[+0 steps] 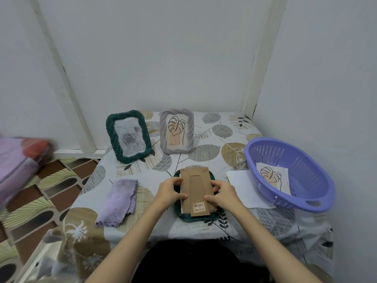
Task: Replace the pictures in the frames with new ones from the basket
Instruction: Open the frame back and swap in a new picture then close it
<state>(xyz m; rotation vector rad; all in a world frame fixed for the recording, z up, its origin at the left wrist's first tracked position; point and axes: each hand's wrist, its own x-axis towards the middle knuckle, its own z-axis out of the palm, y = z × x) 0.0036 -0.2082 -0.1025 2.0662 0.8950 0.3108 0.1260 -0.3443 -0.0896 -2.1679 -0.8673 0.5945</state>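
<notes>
Both hands, left hand (170, 190) and right hand (223, 194), pinched the brown backing board (196, 193) over a face-down green frame (214, 215), seemingly.

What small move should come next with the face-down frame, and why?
Probably press the cardboard backing down into the face-down green frame. Both the left hand and right hand grip its side edges, it sits slightly proud and skewed on the frame, and white sheet edges show beneath it.
</notes>
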